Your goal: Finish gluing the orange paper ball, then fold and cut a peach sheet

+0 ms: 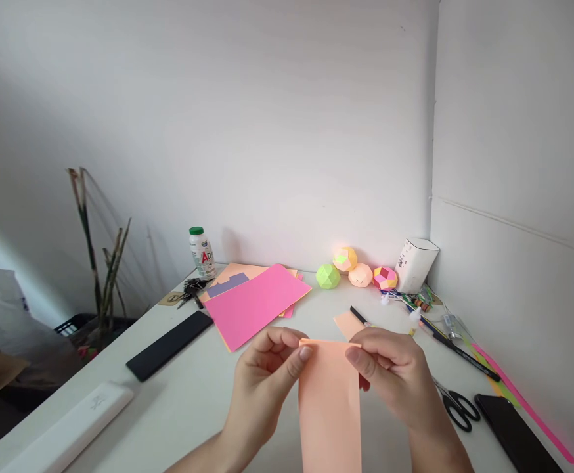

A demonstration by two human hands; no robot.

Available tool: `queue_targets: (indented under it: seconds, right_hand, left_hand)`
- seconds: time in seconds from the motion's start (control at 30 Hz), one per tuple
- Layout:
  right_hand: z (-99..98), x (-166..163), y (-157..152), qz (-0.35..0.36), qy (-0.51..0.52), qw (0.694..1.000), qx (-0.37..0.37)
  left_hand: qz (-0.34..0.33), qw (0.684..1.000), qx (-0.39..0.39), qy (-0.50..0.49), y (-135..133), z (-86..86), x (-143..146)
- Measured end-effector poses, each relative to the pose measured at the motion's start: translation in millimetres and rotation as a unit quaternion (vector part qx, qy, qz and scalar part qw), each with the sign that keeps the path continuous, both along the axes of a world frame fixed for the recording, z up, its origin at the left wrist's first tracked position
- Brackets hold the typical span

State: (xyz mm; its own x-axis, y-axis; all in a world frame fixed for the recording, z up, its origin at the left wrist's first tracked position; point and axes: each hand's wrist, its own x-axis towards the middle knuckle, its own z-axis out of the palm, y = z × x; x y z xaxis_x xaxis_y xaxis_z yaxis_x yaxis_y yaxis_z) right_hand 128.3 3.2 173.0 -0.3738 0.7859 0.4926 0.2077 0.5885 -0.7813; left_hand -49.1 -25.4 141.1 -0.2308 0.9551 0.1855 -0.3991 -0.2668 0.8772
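Observation:
A long strip of peach paper [330, 407] hangs between my two hands, its lower end running out of view. My left hand [267, 374] pinches the strip's upper left corner between thumb and fingers. At the upper right corner, my right hand [390, 371] grips the paper the same way. The top edge looks narrowly folded over. Behind my right hand lies a smaller peach paper piece [349, 324] on the white table, with a dark pen-like stick across it.
Pink sheets [257, 305], a black case [169, 345] and a white bar [70, 430] lie leftward. Faceted paper balls [328, 276] and a white box [416, 265] stand at the back. Scissors [461, 410] and a phone [516, 433] lie right. A bottle [201, 253] stands back left.

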Motion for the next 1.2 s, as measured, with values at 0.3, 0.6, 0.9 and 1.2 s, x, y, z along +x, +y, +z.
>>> queue_targets:
  seconds: [0.3,0.6,0.9,1.2]
  right_hand:
    - [-1.3,-1,0,-0.002,0.007,1.0,-0.007]
    - [0.1,-3,2,-0.014,0.009,1.0,0.0]
    - [-6.3,-3,4,0.004,0.037,0.999,-0.033]
    - [-8.6,8,11,0.056,-0.025,0.998,-0.017]
  left_hand:
    - [0.011,0.999,0.034,0.029,1,0.1,-3]
    - [0.033,0.996,0.056,0.063,-1,-4.2,-4]
    - [-0.104,0.993,0.007,0.048,1,3.9,0]
    - [0.065,0.987,-0.087,-0.115,31,8.0,-22]
